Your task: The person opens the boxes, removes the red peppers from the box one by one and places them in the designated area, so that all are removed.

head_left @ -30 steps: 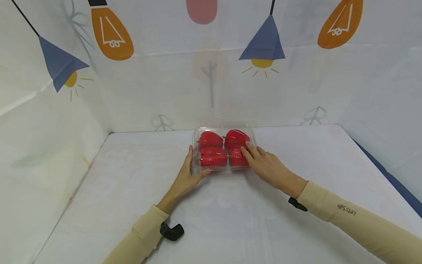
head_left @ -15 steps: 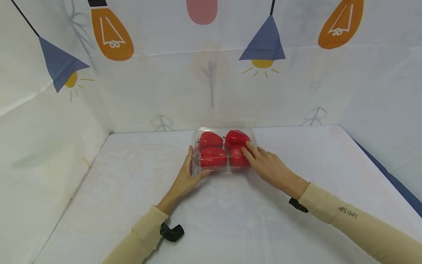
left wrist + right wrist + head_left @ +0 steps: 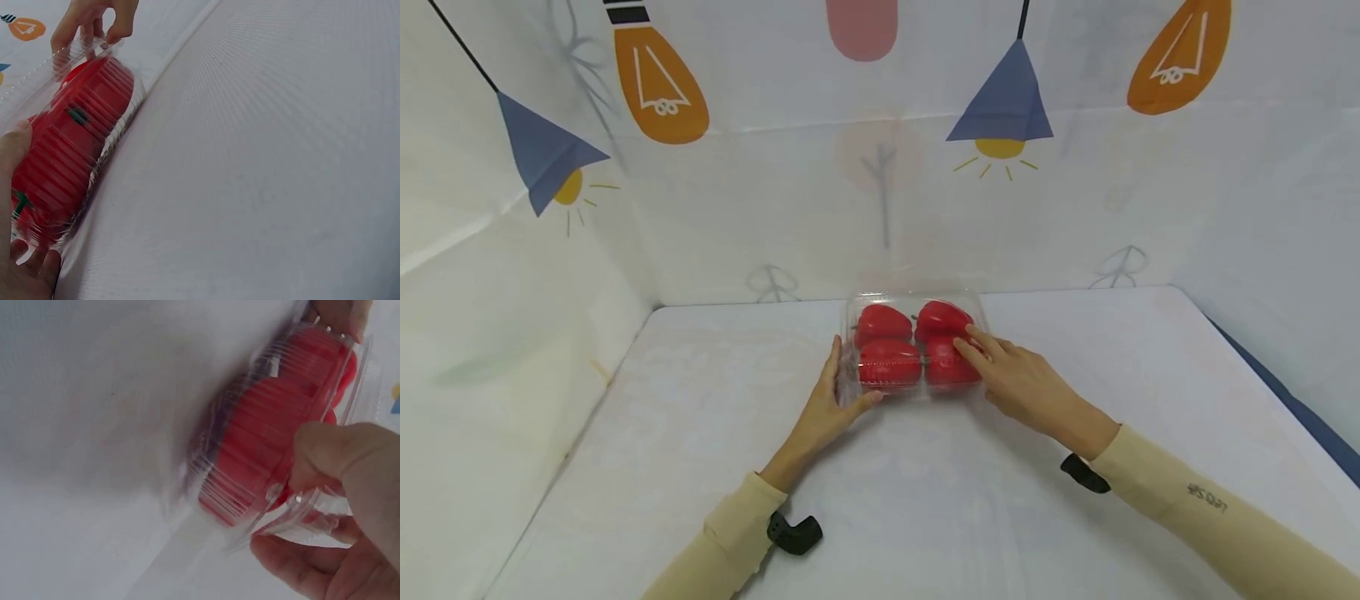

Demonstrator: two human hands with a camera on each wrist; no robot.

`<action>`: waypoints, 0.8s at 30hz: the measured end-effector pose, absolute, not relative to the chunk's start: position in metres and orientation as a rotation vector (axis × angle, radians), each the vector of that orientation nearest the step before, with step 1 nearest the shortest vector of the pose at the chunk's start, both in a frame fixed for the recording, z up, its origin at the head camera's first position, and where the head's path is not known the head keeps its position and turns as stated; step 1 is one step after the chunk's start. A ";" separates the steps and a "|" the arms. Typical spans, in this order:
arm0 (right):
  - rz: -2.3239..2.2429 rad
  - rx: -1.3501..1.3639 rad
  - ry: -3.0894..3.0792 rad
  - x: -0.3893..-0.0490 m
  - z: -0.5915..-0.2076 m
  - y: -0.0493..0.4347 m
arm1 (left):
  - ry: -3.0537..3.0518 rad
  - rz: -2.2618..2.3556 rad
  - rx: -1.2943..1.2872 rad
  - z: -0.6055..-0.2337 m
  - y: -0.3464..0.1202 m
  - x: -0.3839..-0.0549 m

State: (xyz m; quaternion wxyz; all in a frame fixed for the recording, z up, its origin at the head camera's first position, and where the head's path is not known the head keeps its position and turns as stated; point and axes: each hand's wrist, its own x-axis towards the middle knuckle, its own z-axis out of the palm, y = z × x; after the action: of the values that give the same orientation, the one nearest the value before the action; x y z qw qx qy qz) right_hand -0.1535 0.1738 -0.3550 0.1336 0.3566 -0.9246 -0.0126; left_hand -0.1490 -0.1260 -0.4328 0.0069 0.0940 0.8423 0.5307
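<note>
A clear plastic clamshell box (image 3: 895, 297) sits at the back middle of the table, with several red bell peppers (image 3: 890, 364) inside. My left hand (image 3: 823, 412) holds its left end, fingers along the side and thumb at the front edge. At the right end, my right hand (image 3: 1026, 387) pinches the rim. The right wrist view shows that thumb (image 3: 325, 450) on one side of the plastic rim and the fingers (image 3: 290, 559) on the other, with a gap between the lid and base edges. Green stems (image 3: 78, 115) show through the ribbed wall in the left wrist view.
The white-covered table (image 3: 910, 500) runs back to a pale cloth backdrop (image 3: 775, 200) printed with lamps and bulbs, close behind the box. Cloth also hangs at the left and right. Each wrist carries a black camera mount (image 3: 795, 533).
My right hand and forearm have shifted slightly to the right, still at the box's right rim. The head view has drifted a little. My left hand keeps its hold.
</note>
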 end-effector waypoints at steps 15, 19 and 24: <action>0.589 0.915 -2.452 -0.170 -0.344 0.192 | 2.593 1.722 0.359 -0.402 -0.118 -0.135; 0.801 0.873 -2.413 -0.182 -0.339 0.193 | 2.597 1.720 0.368 -0.396 -0.118 -0.133; 1.089 0.832 -2.365 -0.197 -0.334 0.191 | 2.583 1.754 0.397 -0.399 -0.118 -0.134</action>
State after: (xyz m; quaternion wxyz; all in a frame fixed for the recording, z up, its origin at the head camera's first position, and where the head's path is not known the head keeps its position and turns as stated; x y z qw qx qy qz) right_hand -0.1972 0.1912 -0.3338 0.2028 0.2981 -0.8473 0.3900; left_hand -0.1341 -0.1184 -0.3993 -0.0030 0.1260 0.8206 0.5574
